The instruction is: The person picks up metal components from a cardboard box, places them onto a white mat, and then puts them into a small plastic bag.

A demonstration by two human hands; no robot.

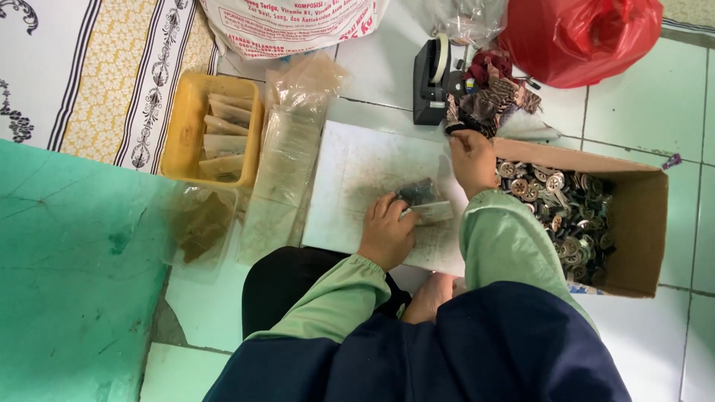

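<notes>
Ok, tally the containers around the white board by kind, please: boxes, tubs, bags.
Cardboard box of round metal pieces: 1
Yellow plastic tub: 1
Clear plastic tub: 1
Red plastic bag: 1
White printed sack: 1
Total: 5

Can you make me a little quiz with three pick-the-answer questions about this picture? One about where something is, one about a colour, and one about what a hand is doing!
1. Where is the cardboard box of buttons?
A. to the right of the white board
B. on the green mat
C. inside the yellow tray

2. What colour is the tray that holds the flat packets?
A. blue
B. yellow
C. red

3. What is the left hand doing?
A. resting in the lap
B. lifted in the air
C. pressing a small clear packet onto the white board

Answers:
1 A, the box sits on the tiles just right of the white board.
2 B, its rim is plainly yellow.
3 C, the fingers lie on the small clear packet, while the right hand reaches toward the tape dispenser.
</notes>
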